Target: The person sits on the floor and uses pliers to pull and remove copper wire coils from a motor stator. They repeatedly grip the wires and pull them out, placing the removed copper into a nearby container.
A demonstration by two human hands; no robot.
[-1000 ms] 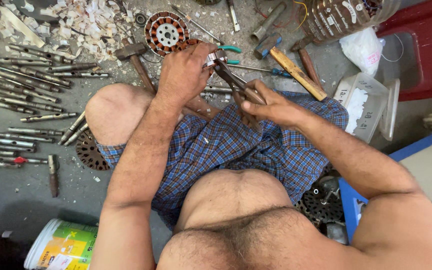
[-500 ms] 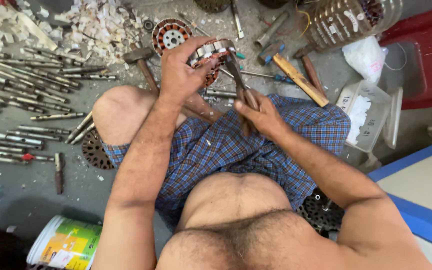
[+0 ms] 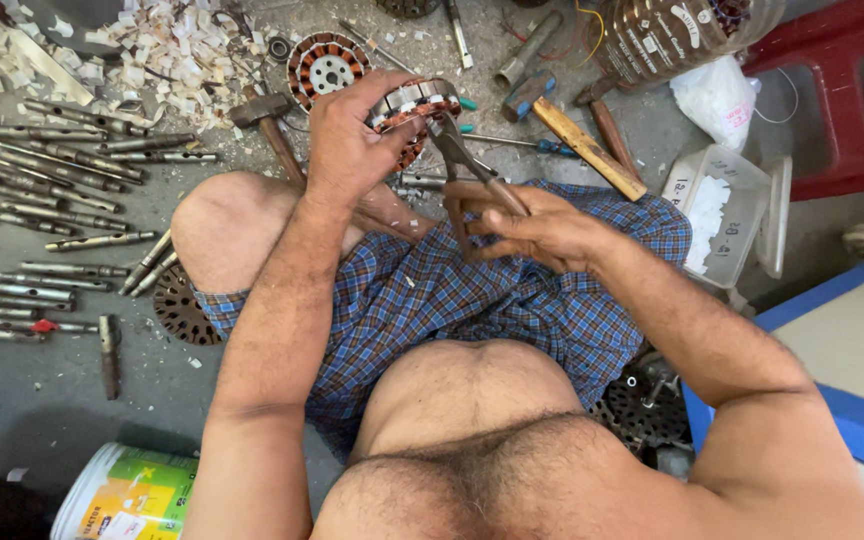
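1. This is a floor-level repair workshop, seemingly for electric motors: the person sits on a bare grey concrete floor (image 3: 62, 400) with work spread all around.
2. At far left, rows of metal shafts (image 3: 42, 150) lie side by side, beside a heap of pale paper scraps (image 3: 167, 50).
3. A copper-wound motor stator (image 3: 324, 68) lies on the far floor, and a round laminated core (image 3: 182, 308) sits near the left knee.
4. Hand tools are scattered at the far side: a hammer (image 3: 267, 125), a wooden-handled tool (image 3: 577, 135), a screwdriver (image 3: 517, 142).
5. At right stand a red plastic stool (image 3: 852, 90) and an open plastic box (image 3: 727, 215); a paint bucket (image 3: 127, 495) sits nearest, at left.
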